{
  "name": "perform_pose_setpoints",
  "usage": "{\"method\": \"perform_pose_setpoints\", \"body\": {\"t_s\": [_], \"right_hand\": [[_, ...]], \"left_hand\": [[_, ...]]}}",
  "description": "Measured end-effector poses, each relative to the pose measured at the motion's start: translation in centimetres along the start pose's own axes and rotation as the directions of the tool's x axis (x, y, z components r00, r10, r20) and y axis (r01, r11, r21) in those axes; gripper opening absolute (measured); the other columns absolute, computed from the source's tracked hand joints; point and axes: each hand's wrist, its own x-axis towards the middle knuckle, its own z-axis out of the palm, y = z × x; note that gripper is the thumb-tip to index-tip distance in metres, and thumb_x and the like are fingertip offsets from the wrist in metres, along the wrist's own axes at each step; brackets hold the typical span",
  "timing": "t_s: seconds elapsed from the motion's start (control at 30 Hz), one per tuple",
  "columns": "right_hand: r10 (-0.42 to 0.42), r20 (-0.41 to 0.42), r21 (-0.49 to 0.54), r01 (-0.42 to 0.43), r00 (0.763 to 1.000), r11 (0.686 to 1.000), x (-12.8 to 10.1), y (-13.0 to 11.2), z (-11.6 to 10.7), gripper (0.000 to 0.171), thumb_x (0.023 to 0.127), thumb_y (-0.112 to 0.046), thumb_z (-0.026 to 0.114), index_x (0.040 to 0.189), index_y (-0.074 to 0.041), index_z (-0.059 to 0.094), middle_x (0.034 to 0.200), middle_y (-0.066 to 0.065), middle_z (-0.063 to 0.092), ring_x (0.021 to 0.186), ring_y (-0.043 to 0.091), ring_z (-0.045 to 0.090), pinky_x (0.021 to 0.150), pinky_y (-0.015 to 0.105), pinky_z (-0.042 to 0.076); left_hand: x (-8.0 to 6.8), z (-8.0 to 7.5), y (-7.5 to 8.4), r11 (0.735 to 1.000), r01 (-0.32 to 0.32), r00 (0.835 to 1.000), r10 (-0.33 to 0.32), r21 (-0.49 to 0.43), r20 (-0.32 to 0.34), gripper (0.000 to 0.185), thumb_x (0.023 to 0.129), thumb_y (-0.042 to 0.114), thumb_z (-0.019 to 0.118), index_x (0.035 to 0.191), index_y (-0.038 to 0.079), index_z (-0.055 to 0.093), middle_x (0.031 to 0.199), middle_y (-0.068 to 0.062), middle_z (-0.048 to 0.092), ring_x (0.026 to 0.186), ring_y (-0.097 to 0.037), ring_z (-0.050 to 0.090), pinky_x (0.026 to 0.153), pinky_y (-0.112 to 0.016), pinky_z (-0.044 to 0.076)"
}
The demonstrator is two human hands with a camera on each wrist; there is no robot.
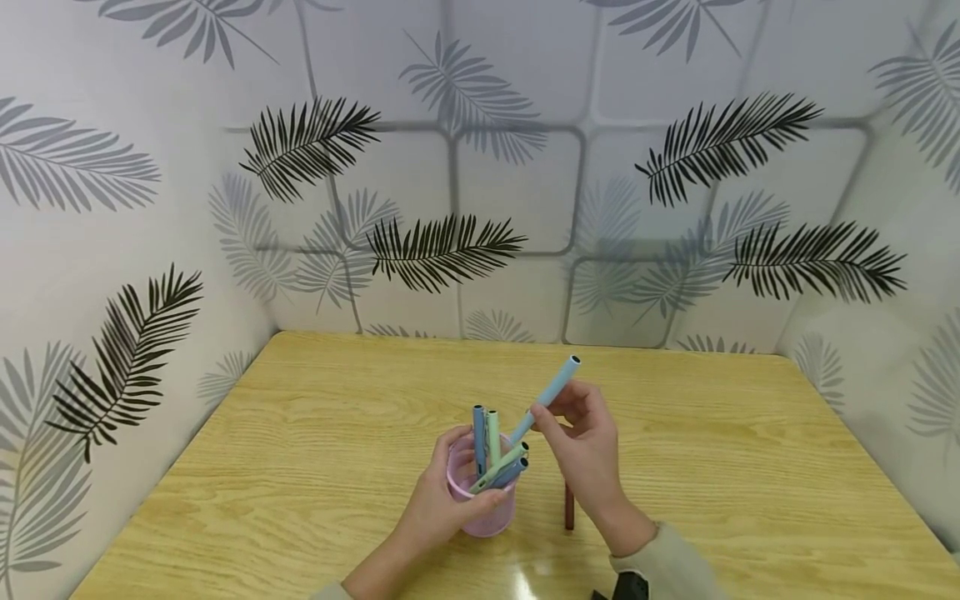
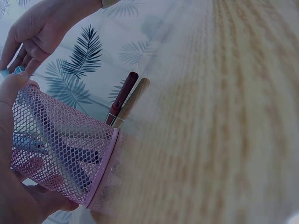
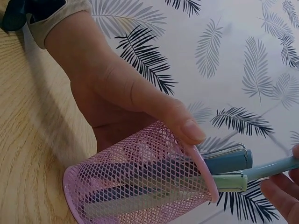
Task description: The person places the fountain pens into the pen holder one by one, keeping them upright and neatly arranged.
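- Your left hand [image 1: 450, 492] wraps the pink mesh cup [image 1: 487, 508] from its left side, thumb over the rim; the right wrist view shows the fingers curled round the mesh wall [image 3: 140, 182].
- Your right hand [image 1: 581, 450] pinches a light blue pen [image 1: 551, 392] near its lower half, just above and to the right of the cup's mouth. The pen is tilted, its capped end up and away from the cup, its lower end close to the rim.
- Inside the cup: a blue pen [image 1: 477, 437] and a pale green pen [image 1: 492, 433] stand nearly upright, and two more pens [image 1: 506, 471] lean across the rim toward the right. Their clips and caps show at the mouth in the right wrist view [image 3: 229, 161].
- A dark red pen [image 1: 569, 507] lies flat on the counter [image 1: 750, 467] just right of the cup, apart from it; the left wrist view shows it beyond the cup's base [image 2: 122, 95].
- Progress, judged from the layout: four pens sit in the cup, one is held at its mouth, neither seated nor clear, and the dark red one on the counter is untouched. Whether the held pen is entering or leaving cannot be told.
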Motion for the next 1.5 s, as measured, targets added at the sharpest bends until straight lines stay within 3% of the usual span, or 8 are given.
{"method": "perform_pose_setpoints", "body": {"t_s": [0.2, 0.37, 0.53, 0.73, 0.83, 1.1, 1.5], "right_hand": [[0.109, 0.053, -0.048, -0.106, 0.993, 0.993, -0.2, 0.3, 0.0, 0.024, 0.086, 0.004, 0.062, 0.107, 0.006, 0.051, 0.092, 0.02, 0.056, 0.077, 0.02, 0.062, 0.067, 0.037, 0.056], [0.228, 0.069, -0.088, -0.222, 0.971, 0.971, -0.2, 0.5, -0.2, 0.023, 0.087, -0.005, 0.064, 0.105, 0.003, 0.053, 0.091, 0.018, 0.06, 0.08, 0.019, 0.063, 0.07, 0.039, 0.056], [0.295, 0.078, -0.104, -0.286, 0.952, 0.952, -0.2, 0.6, -0.4, 0.021, 0.087, -0.007, 0.065, 0.103, 0.003, 0.054, 0.09, 0.017, 0.061, 0.081, 0.02, 0.063, 0.071, 0.038, 0.056], [0.406, 0.13, -0.232, -0.37, 0.905, 0.9, -0.1, 0.7, -0.8, 0.021, 0.089, -0.018, 0.064, 0.102, -0.001, 0.061, 0.093, 0.013, 0.063, 0.086, 0.024, 0.062, 0.074, 0.036, 0.055], [0.446, 0.141, -0.242, -0.406, 0.884, 0.881, -0.1, 0.6, -0.9, 0.024, 0.092, -0.022, 0.061, 0.103, -0.001, 0.062, 0.098, 0.014, 0.064, 0.091, 0.029, 0.062, 0.075, 0.032, 0.055], [0.469, 0.148, -0.231, -0.431, 0.871, 0.872, -0.2, 0.8, -1.1, 0.025, 0.093, -0.021, 0.058, 0.104, 0.001, 0.061, 0.1, 0.018, 0.064, 0.092, 0.031, 0.062, 0.073, 0.031, 0.054], [0.454, 0.155, -0.235, -0.414, 0.877, 0.879, -0.3, 0.6, -1.6, 0.023, 0.093, -0.019, 0.059, 0.104, 0.0, 0.06, 0.099, 0.016, 0.064, 0.087, 0.029, 0.063, 0.071, 0.033, 0.055]], "left_hand": [[0.0, 0.0, -0.1, 1.0, -0.012, 1.0, 0.012, -0.013, -0.004, 0.08, 0.077, 0.006, 0.076, 0.139, 0.005, 0.026, 0.129, -0.021, 0.046, 0.119, -0.035, 0.047, 0.096, -0.043, 0.042], [0.1, 0.0, -0.1, 0.999, -0.026, 1.0, 0.026, -0.026, -0.003, 0.079, 0.077, 0.004, 0.075, 0.138, 0.003, 0.026, 0.129, -0.022, 0.046, 0.119, -0.035, 0.047, 0.097, -0.043, 0.041], [0.1, 0.0, -0.1, 1.0, -0.022, 1.0, 0.022, -0.009, -0.004, 0.078, 0.077, 0.006, 0.075, 0.138, 0.004, 0.027, 0.129, -0.022, 0.046, 0.118, -0.035, 0.047, 0.097, -0.044, 0.042], [0.0, -0.1, -0.1, 1.0, -0.002, 1.0, 0.002, 0.03, -0.007, 0.078, 0.078, 0.01, 0.076, 0.138, 0.006, 0.027, 0.13, -0.02, 0.046, 0.118, -0.034, 0.047, 0.095, -0.045, 0.043], [0.0, -0.1, -0.1, 0.999, 0.005, 1.0, -0.005, 0.037, -0.01, 0.078, 0.078, 0.011, 0.076, 0.138, 0.006, 0.027, 0.129, -0.02, 0.047, 0.117, -0.034, 0.048, 0.095, -0.046, 0.043], [0.0, 0.0, -0.1, 0.999, 0.001, 1.0, 0.0, 0.037, -0.018, 0.079, 0.076, 0.01, 0.077, 0.138, 0.005, 0.028, 0.128, -0.02, 0.047, 0.116, -0.034, 0.049, 0.095, -0.045, 0.043], [0.1, 0.0, -0.3, 0.999, -0.002, 1.0, 0.002, 0.039, -0.012, 0.079, 0.077, 0.01, 0.077, 0.138, 0.005, 0.027, 0.129, -0.02, 0.047, 0.117, -0.035, 0.049, 0.095, -0.043, 0.044]]}}
